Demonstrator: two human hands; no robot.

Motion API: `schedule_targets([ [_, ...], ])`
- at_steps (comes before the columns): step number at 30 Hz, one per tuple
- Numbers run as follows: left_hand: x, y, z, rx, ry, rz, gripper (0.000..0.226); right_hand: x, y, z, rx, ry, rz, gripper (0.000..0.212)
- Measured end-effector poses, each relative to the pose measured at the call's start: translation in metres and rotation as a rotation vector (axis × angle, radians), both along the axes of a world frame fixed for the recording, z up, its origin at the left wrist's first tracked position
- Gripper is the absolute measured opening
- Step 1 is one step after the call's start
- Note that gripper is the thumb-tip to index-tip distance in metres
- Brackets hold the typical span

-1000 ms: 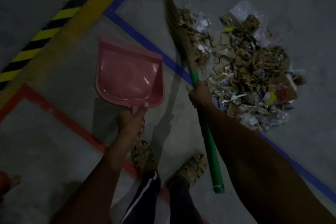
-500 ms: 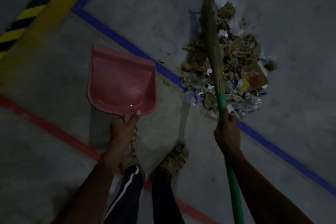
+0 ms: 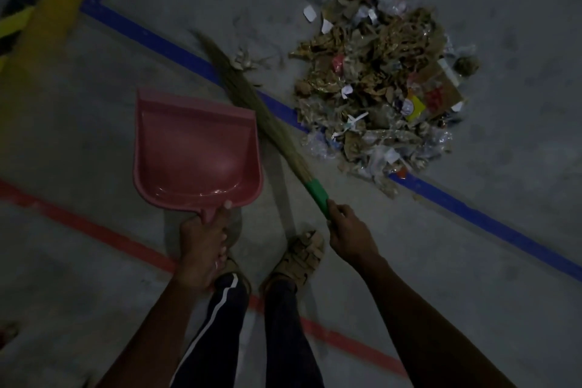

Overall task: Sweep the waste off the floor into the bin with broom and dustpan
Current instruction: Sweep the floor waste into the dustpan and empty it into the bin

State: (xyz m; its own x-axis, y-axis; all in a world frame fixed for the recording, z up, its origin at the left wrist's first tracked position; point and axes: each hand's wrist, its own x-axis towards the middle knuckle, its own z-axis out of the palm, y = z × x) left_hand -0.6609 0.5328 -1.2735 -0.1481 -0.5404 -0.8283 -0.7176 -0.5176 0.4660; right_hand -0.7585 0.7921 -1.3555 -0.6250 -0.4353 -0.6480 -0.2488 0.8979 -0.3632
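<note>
The broom (image 3: pixel 252 104) has swung left off the waste (image 3: pixel 378 88), beside the dustpan (image 3: pixel 195 151).

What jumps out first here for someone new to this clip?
The heap of waste, cardboard scraps, paper and plastic, sprawls upper right across the blue floor line. At centre the left hand grips the handle of an empty pink dustpan, held above the floor. Beside it the right hand holds the green-handled broom, its bristles slanting up-left toward the blue line, left of the heap.
</note>
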Motion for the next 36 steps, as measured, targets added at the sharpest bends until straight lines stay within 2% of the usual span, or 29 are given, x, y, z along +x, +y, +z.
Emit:
schedule_targets([
  [3,-0.005,0.006,-0.001,-0.008,0.019,-0.011,0.042,-0.011,0.014,-0.001,0.138,-0.005,-0.065,0.056],
  [8,-0.030,0.013,0.004,-0.034,0.054,-0.035,0.040,-0.039,0.041,0.014,0.252,0.110,-0.138,0.060],
  [17,-0.113,-0.008,0.025,-0.031,0.185,-0.060,0.036,-0.079,0.056,0.057,-0.012,0.281,-0.160,0.067],
  [22,-0.164,-0.053,0.010,-0.044,0.235,-0.051,0.046,-0.131,0.012,0.041,-0.132,0.338,-0.213,0.060],
  [25,-0.194,-0.080,0.000,-0.063,0.235,-0.051,0.036,-0.165,-0.027,0.020,-0.144,0.341,-0.244,0.056],
  [36,-0.284,-0.165,-0.023,0.018,0.173,-0.087,0.035,-0.311,-0.243,-0.012,-0.285,0.087,-0.426,0.055],
])
